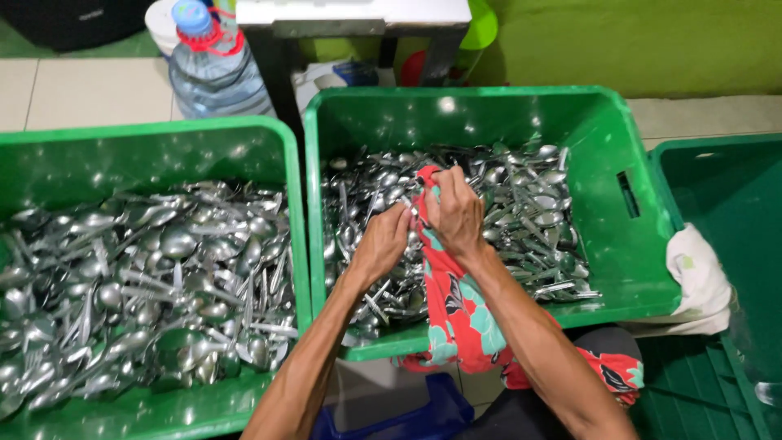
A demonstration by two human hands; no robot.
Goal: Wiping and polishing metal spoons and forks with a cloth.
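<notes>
Both my hands meet over the middle green crate (607, 244), which is full of metal spoons (521, 220). My right hand (454, 213) grips the top of a red floral cloth (458, 314) that hangs down over the crate's front rim. My left hand (383, 240) is closed against the cloth's left side, just above the spoons. Whether a spoon is wrapped inside the cloth is hidden.
A second green crate (297, 244) at the left holds several spoons and forks (147, 285). A third green crate (725, 187) stands at the right, with a white cloth (696, 281) over its edge. A water bottle (213, 69) stands behind, on the tiled floor.
</notes>
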